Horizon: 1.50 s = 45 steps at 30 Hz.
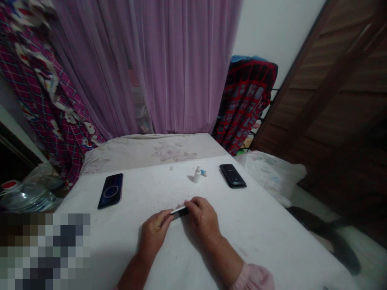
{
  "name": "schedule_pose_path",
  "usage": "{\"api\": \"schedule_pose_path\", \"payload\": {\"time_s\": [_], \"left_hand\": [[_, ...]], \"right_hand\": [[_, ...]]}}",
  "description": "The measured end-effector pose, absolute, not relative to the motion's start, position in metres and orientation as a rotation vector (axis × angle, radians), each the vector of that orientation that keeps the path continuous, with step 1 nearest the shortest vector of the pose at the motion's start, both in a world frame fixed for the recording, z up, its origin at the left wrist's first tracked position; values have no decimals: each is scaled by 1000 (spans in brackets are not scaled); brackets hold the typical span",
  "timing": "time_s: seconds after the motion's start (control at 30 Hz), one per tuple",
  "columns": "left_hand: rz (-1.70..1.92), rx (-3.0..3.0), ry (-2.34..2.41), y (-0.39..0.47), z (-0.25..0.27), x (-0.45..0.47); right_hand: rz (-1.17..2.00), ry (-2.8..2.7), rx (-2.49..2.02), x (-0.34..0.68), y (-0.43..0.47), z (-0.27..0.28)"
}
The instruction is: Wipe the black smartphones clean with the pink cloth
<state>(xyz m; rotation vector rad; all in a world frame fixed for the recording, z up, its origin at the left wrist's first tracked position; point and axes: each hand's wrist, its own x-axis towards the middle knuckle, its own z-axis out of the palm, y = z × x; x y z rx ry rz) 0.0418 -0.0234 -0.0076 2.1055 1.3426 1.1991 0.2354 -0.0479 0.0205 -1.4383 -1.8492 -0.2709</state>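
Note:
Between my two hands, low over the white cloth, is a thin flat white-and-dark piece point(179, 212); its exact kind cannot be made out. My left hand point(155, 233) pinches its left end. The fingers of my right hand point(204, 219) close on the right end and cover part of it. Beyond my hands stands a small white bottle point(197, 175), upright, with a small blue-and-white item point(203, 172) just behind it.
A dark smartphone point(111, 191) lies at the left of the white-covered table point(266, 241). To the right rests a black phone-like device point(232, 176). A tiny pale square point(171, 168) lies farther back. Beside the table are a large water bottle point(27, 197) and a plastic bag point(269, 175).

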Motion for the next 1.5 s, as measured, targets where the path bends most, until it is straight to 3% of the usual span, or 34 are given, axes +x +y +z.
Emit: {"api": "schedule_pose_path", "payload": {"time_s": [0.33, 0.6, 0.93, 1.1, 1.27, 1.5], "left_hand": [[1170, 2026, 1370, -22, -11, 44], [1161, 1843, 1397, -21, -11, 47], [1197, 1559, 1259, -15, -17, 49], [1057, 1738, 1256, -20, -13, 52], [1080, 1947, 1187, -24, 1, 55], [1253, 2074, 1245, -23, 37, 57]], "right_hand": [[151, -1397, -1520, 275, -35, -17], [19, -1620, -1685, 280, -43, -26], [349, -1342, -1342, 263, -33, -5], [299, -1492, -1178, 266, -29, 40], [119, -1994, -1141, 270, -30, 90], [-48, -2266, -1168, 256, -29, 96]]}}
